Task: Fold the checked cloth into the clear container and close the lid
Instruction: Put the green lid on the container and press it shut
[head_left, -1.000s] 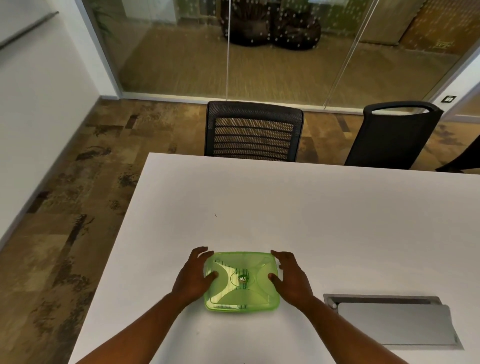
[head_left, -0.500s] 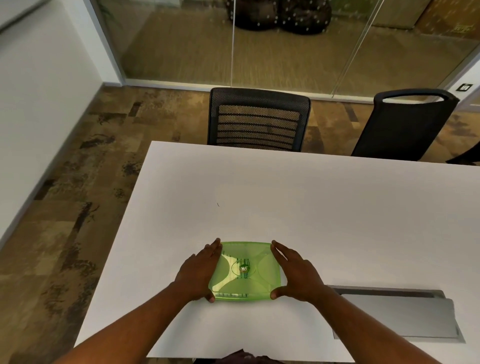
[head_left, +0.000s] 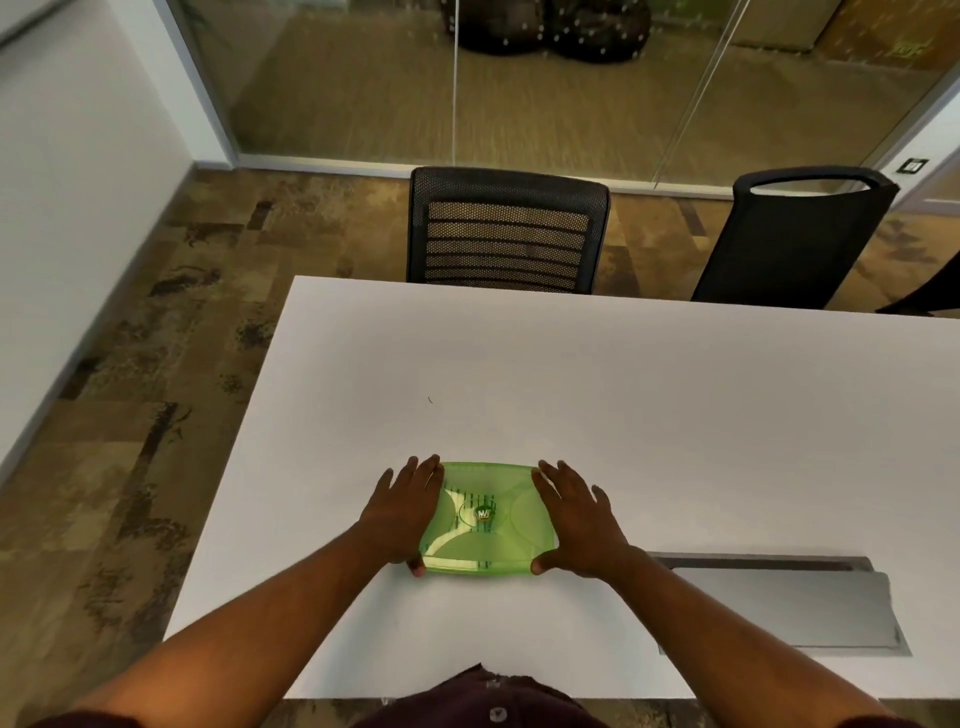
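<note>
Your left hand (head_left: 402, 512) and right hand (head_left: 576, 519) flank green container (head_left: 485, 519) on white table (head_left: 623, 405), fingers straight, thumbs at near corners. Lid apparently seated; cloth indistinct.

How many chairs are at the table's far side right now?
2: a mesh-backed chair opposite the green-lidded container, a solid black chair to its right. A dark shape at the right edge may be another.

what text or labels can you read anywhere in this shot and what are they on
Round sticker at the middle of the green lid: white letters on it, too blurred to read.
Wall plate by the glass partition, far right: a small mark, too small to read.
No other text shows.
</note>
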